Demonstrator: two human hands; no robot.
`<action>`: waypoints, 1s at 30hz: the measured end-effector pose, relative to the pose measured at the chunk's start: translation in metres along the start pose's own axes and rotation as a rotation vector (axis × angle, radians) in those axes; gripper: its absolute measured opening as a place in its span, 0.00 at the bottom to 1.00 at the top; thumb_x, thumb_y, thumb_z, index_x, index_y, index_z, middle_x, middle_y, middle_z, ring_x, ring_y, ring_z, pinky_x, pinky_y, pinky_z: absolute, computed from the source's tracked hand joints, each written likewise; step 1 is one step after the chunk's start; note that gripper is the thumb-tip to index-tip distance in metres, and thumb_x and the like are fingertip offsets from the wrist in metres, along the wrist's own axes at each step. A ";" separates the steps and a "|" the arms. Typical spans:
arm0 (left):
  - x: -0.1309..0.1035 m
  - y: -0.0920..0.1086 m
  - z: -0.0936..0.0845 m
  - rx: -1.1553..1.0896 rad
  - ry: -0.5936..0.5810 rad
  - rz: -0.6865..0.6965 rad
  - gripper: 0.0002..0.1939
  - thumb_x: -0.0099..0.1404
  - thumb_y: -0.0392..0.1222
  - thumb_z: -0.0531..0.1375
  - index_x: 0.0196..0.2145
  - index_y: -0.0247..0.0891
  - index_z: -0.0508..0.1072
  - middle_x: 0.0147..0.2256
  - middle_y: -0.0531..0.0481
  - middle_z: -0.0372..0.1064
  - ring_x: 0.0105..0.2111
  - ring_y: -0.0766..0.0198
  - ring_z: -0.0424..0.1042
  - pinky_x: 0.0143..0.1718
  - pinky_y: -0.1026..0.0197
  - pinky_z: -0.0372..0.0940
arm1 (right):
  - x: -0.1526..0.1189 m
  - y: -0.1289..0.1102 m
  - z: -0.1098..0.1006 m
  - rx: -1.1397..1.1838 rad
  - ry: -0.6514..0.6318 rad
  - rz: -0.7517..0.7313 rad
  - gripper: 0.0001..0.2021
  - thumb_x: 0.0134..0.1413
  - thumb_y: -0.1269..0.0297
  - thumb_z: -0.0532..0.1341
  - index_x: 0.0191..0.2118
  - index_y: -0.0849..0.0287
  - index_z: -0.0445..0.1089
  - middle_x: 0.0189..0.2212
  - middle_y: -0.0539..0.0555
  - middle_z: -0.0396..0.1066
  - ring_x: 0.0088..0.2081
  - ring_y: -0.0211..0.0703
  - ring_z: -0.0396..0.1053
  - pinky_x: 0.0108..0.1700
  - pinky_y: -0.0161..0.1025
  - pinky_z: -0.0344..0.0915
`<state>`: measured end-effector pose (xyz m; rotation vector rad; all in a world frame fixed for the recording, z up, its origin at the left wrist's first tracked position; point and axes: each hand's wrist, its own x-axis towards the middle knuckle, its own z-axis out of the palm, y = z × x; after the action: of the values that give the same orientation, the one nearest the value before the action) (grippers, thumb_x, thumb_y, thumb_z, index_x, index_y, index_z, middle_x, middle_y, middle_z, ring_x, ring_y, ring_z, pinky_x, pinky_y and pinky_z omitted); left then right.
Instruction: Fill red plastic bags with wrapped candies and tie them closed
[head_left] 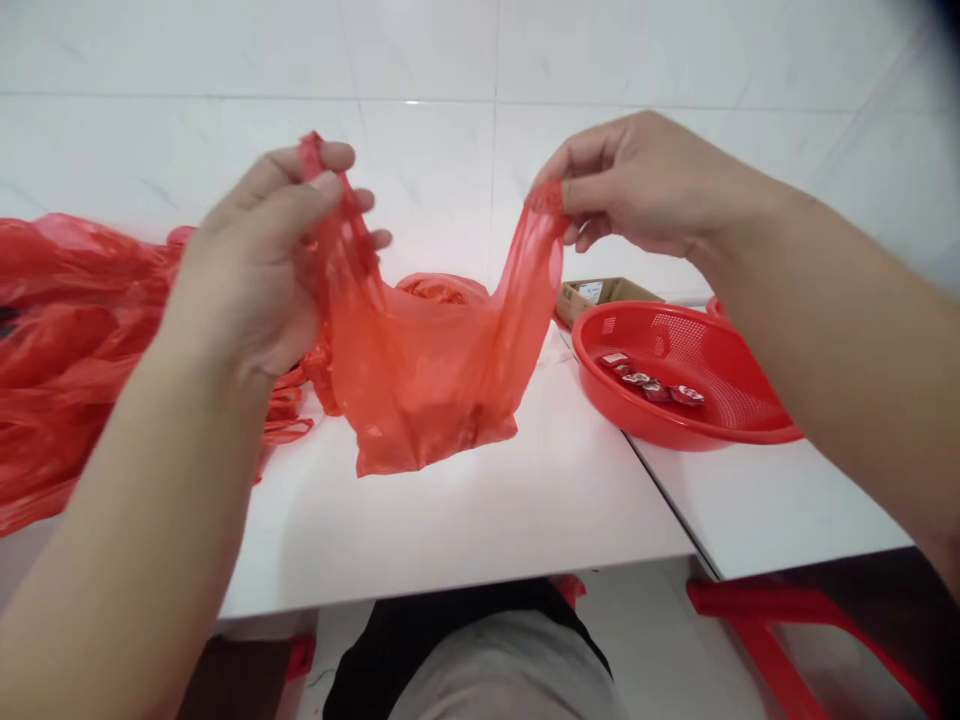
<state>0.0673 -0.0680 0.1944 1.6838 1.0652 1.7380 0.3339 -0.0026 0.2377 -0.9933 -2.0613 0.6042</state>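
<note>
A thin red plastic bag (pixel 435 370) hangs above the white table, stretched between my two hands by its handles. My left hand (pixel 277 220) grips the left handle between thumb and index finger, with the other fingers behind it. The right handle is pinched in the fingertips of my right hand (pixel 611 185). The bag's lower edge is creased and droops; whether anything lies inside it I cannot tell. Behind the bag, another bunched piece of red plastic (pixel 442 288) partly shows.
A large heap of red plastic bags (pixel 67 350) covers the table's left side. On the right, a red perforated basket (pixel 675 435) contains several small red packets (pixel 652 388). Behind it stands an open cardboard box (pixel 611 290). A tiled wall (pixel 427 60) rises behind; a red stool (pixel 780 605) is below right.
</note>
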 end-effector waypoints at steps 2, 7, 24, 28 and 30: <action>0.004 0.000 0.002 0.046 -0.177 -0.162 0.25 0.70 0.34 0.48 0.64 0.34 0.56 0.44 0.53 0.70 0.49 0.55 0.74 0.40 0.52 0.65 | 0.005 -0.010 0.006 0.067 -0.004 -0.048 0.07 0.60 0.74 0.58 0.37 0.64 0.74 0.25 0.44 0.70 0.33 0.35 0.74 0.35 0.35 0.66; -0.003 -0.010 0.014 0.156 -0.655 -0.347 0.27 0.60 0.47 0.67 0.55 0.40 0.70 0.33 0.53 0.73 0.31 0.62 0.78 0.28 0.65 0.68 | 0.005 -0.039 0.046 0.202 -0.282 -0.181 0.06 0.57 0.79 0.61 0.36 0.62 0.73 0.29 0.46 0.72 0.35 0.39 0.75 0.38 0.39 0.74; -0.021 -0.040 0.010 -0.111 -0.456 -0.498 0.15 0.67 0.49 0.59 0.29 0.36 0.71 0.21 0.53 0.64 0.20 0.70 0.63 0.22 0.67 0.62 | -0.050 -0.007 0.092 0.142 -0.083 -0.358 0.10 0.56 0.73 0.58 0.43 0.55 0.66 0.34 0.48 0.69 0.36 0.36 0.69 0.40 0.36 0.67; -0.021 -0.035 0.002 0.050 -0.571 -0.367 0.09 0.61 0.45 0.64 0.29 0.37 0.77 0.27 0.49 0.72 0.29 0.63 0.72 0.30 0.61 0.69 | -0.060 -0.013 0.095 0.241 -0.170 -0.398 0.07 0.58 0.71 0.58 0.41 0.56 0.67 0.37 0.49 0.70 0.40 0.37 0.70 0.45 0.39 0.69; -0.024 -0.035 0.002 0.165 -0.622 -0.316 0.04 0.59 0.41 0.64 0.31 0.39 0.78 0.29 0.50 0.74 0.30 0.63 0.72 0.32 0.60 0.69 | -0.054 -0.001 0.102 0.317 -0.084 -0.350 0.05 0.60 0.69 0.57 0.41 0.57 0.67 0.38 0.50 0.71 0.43 0.38 0.70 0.48 0.40 0.68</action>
<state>0.0666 -0.0666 0.1524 1.8516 1.1085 0.8586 0.2742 -0.0553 0.1538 -0.4198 -2.0635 0.7640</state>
